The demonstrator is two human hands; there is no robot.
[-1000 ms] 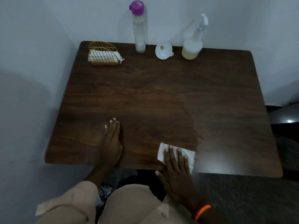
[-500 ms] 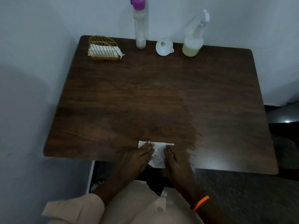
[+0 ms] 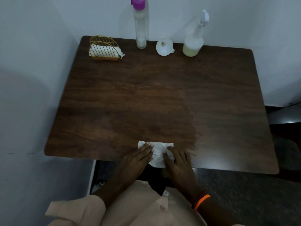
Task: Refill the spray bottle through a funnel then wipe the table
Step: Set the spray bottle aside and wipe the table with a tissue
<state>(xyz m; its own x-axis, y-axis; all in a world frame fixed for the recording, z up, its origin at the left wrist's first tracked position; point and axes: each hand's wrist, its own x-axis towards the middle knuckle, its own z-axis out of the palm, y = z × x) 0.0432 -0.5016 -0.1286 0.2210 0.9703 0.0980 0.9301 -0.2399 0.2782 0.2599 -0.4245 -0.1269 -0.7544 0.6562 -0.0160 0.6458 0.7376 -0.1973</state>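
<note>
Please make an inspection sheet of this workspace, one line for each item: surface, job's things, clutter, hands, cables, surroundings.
Surface: dark wooden table; darker patch left of centre.
Job's things: spray bottle upright at far edge, pale liquid low inside; white funnel lying beside it; white tissue at near edge.
Clutter: tall clear bottle with purple cap; gold wire holder holding napkins.
Hands: left hand and right hand both on the tissue.
Cables: nothing seen.
Surroundings: pale walls behind and left; dark floor right.
</note>
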